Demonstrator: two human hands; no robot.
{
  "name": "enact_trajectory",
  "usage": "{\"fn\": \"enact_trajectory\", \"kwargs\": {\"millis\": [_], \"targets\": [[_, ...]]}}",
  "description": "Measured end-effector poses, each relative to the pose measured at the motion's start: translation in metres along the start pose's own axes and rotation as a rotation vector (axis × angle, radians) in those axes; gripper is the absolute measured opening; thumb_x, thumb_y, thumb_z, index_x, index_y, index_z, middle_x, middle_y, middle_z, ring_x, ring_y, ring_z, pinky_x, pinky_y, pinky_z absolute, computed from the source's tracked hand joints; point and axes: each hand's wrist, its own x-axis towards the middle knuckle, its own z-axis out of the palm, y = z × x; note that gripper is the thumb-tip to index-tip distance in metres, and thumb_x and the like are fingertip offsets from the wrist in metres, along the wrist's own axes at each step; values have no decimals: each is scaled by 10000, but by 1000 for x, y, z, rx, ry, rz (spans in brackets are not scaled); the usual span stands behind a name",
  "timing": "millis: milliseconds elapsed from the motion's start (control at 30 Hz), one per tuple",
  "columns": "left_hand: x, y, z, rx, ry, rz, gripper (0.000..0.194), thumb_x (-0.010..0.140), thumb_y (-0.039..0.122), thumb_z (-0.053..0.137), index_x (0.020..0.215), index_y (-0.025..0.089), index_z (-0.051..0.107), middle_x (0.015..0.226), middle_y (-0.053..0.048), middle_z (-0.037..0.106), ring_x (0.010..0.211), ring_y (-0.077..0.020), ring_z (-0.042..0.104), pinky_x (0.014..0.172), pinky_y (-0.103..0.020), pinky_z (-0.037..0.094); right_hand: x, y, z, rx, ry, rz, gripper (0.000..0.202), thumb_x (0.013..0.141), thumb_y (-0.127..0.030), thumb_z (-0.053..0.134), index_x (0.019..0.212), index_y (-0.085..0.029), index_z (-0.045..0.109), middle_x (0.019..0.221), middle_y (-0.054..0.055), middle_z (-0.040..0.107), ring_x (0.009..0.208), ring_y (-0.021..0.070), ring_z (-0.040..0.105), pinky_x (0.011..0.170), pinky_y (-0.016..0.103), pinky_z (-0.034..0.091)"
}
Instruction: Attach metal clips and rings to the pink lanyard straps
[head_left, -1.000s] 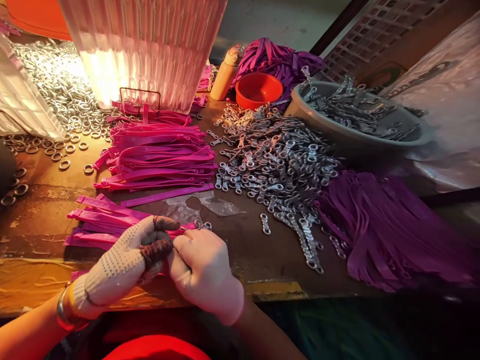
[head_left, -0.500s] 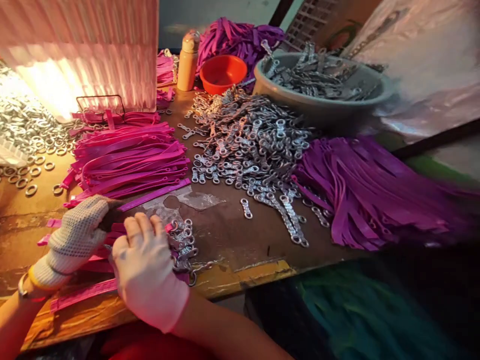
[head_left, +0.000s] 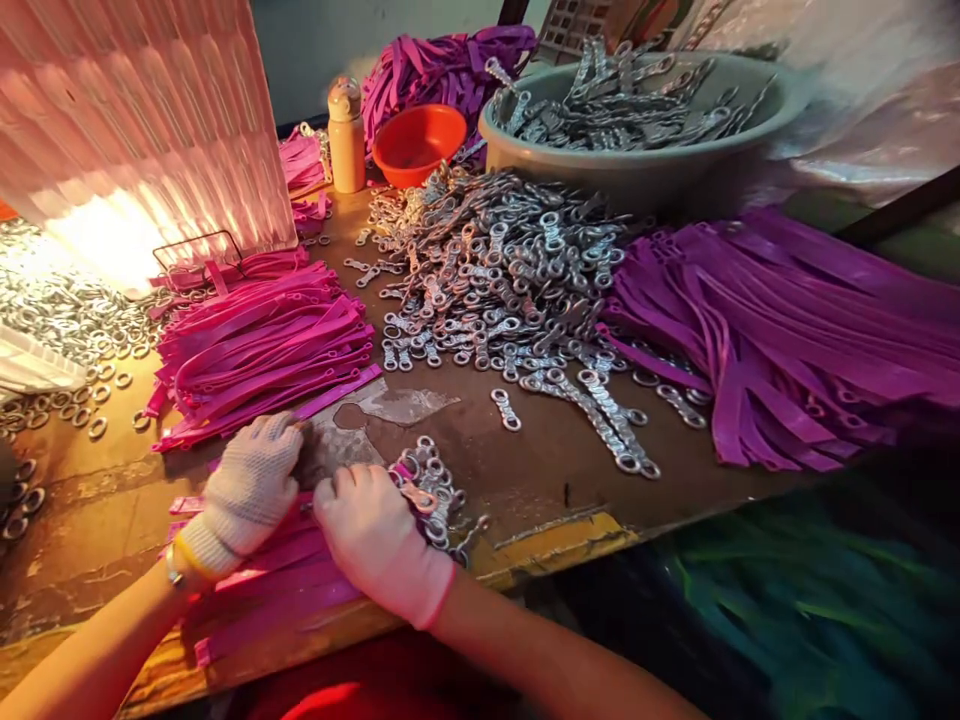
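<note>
My left hand [head_left: 251, 490], in a white knitted glove, is closed above magenta straps [head_left: 277, 590] at the table's front edge. What its fingers hold, if anything, is hidden. Close beside it on the right, my right hand [head_left: 375, 535], in a pale glove, has curled fingers over the same straps; its grip is also hidden. Small metal links [head_left: 442, 495] lie just right of my right hand, at the strap ends. Behind both hands lies a stack of magenta straps [head_left: 262, 340].
A heap of metal links [head_left: 510, 270] fills the middle, with a grey basin [head_left: 637, 175] of links and a red bowl [head_left: 420, 145] behind. Purple straps [head_left: 795, 340] lie right, metal rings [head_left: 82, 310] left. A bottle [head_left: 346, 140] stands by the bowl.
The camera view has shifted, so most things sit elsewhere in the picture. My two hands remain close together over the front straps, the left fingers now reaching a bit further forward.
</note>
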Motion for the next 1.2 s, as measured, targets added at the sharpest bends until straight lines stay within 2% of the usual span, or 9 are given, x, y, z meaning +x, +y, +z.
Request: {"fn": "enact_trajectory", "kwargs": {"millis": [100, 233, 400, 500, 600, 667, 733, 933, 1200], "targets": [[45, 27, 5, 57, -51, -77, 552, 767, 61, 510, 1310, 78, 607, 1322, -180, 613, 1179, -324, 571, 1001, -446, 496, -6, 9, -10, 126, -17, -2, 38, 913, -206, 570, 897, -173, 560, 839, 80, 593, 781, 247, 526, 701, 401, 404], [90, 54, 18, 30, -73, -73, 569, 821, 70, 506, 1386, 113, 552, 1386, -161, 567, 1220, -325, 526, 1006, -445, 468, -15, 12, -20, 488, 220, -53, 172, 988, -282, 450, 1013, -174, 581, 964, 79, 600, 896, 243, 520, 821, 421, 413], [115, 68, 19, -204, -99, -76, 433, 794, 16, 483, 1184, 100, 652, 1179, -176, 645, 1103, -307, 575, 953, -439, 464, -31, 20, -34, 687, 416, 57, 319, 1026, -230, 441, 1337, -181, 484, 889, 40, 619, 800, 195, 535, 752, 351, 429], [104, 62, 6, -355, -124, -105, 214, 798, 47, 506, 914, 125, 667, 967, -121, 672, 896, -248, 619, 802, -361, 496, -36, 35, -45, 731, 467, 204, 292, 1020, -207, 488, 1309, -220, 526, 925, 30, 659, 814, 178, 575, 765, 323, 453], [73, 51, -16, -887, -155, -167, 117, 906, 184, 504, 904, 159, 618, 821, -44, 644, 703, -161, 582, 642, -273, 470, -35, 50, -54, 793, 475, 307, 208, 1013, -189, 502, 1196, -238, 590, 1017, 25, 682, 921, 171, 615, 835, 306, 467], [48, 46, -33, -1281, -181, -242, 166, 930, 323, 556, 913, 163, 600, 741, -12, 604, 593, -123, 520, 548, -241, 422, -29, 55, -57, 824, 451, 308, 211, 1011, -176, 493, 1187, -234, 595, 1071, 25, 689, 984, 170, 629, 878, 300, 463], [25, 45, -48, -1449, -173, -313, 264, 918, 414, 602, 866, 155, 593, 659, 10, 550, 524, -98, 456, 484, -222, 366, -20, 54, -58, 801, 407, 281, 224, 1012, -174, 478, 1194, -226, 598, 1055, 28, 698, 970, 174, 639, 865, 298, 457], [-13, 55, -63, -1430, -114, -373, 437, 904, 528, 588, 683, 157, 527, 541, 33, 462, 455, -71, 344, 426, -213, 260, 1, 29, -58, 295, 287, 143, 194, 929, -103, 489, 1021, -176, 644, 762, 36, 616, 700, 205, 534, 659, 338, 338], [-32, 62, -56, -949, 41, -145, 259, 895, 229, 519, 648, 154, 501, 624, 36, 488, 594, -87, 361, 551, -218, 298, -14, 27, -50, -144, 448, -122, 231, 950, -75, 429, 1113, -113, 588, 659, 28, 502, 606, 193, 382, 608, 361, 243]]}}
